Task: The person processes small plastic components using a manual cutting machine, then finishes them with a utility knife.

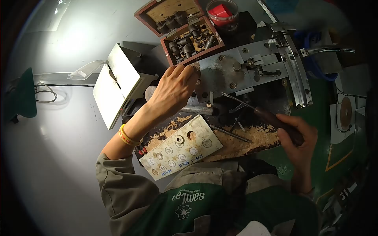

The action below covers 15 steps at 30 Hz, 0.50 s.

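Note:
My left hand [176,87], with a yellow band at the wrist, is closed at the left end of a flat steel fixture [220,72]. Its fingertips are bent down there, and what they grip is hidden. In my right hand [300,142] is a hand tool [277,122] with a thick dark handle and a slim metal shaft. The tool's tip points left, near the fixture's lower edge. Below the hands lies a pale board [182,148] with drawn circles, handwriting and several small rings. A thin metal rod [231,134] lies beside it.
A wooden box [193,41] of dark metal fittings stands open behind the fixture. To its right is a clear tub [223,15] with a red item. A white box-like stand [117,86] sits at left. A curved steel rail [296,70] borders the fixture's right end.

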Motion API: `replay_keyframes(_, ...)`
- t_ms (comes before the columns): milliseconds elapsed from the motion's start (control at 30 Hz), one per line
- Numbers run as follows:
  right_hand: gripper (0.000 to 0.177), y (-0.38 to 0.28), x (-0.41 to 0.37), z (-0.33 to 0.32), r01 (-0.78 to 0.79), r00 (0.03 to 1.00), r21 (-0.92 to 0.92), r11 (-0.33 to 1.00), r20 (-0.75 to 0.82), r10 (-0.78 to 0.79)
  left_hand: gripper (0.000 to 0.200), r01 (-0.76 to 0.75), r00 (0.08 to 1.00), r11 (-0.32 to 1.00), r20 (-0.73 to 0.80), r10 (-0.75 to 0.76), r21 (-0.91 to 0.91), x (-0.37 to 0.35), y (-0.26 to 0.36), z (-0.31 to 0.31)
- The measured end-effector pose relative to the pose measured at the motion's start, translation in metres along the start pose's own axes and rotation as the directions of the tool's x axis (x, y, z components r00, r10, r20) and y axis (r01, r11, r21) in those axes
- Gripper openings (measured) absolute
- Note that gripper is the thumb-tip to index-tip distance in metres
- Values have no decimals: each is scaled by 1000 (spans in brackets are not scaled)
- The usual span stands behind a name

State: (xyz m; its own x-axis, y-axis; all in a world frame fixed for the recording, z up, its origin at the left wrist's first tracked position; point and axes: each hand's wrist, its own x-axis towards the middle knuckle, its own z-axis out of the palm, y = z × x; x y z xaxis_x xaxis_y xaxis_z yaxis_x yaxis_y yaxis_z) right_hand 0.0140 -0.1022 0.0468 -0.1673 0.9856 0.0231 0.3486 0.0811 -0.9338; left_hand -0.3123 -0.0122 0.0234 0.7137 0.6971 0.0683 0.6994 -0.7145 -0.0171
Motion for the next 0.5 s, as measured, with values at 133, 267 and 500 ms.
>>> replay_keyframes(133,27,1,1,2,31,999,1,1000,-20,-31,15,-22,999,1000,-47,22,-10,-1,-3,1)
replay_keyframes(267,28,5,0,3,-5,1000,36,999,-22,6,17,-21,999,1000,-33,22,11,-2,-3,-2)
replay_keyframes(500,28,5,5,7,57,998,22,998,-29,-56,16,2,1000,1000,-25,-2,-20,-2,-3,-9)
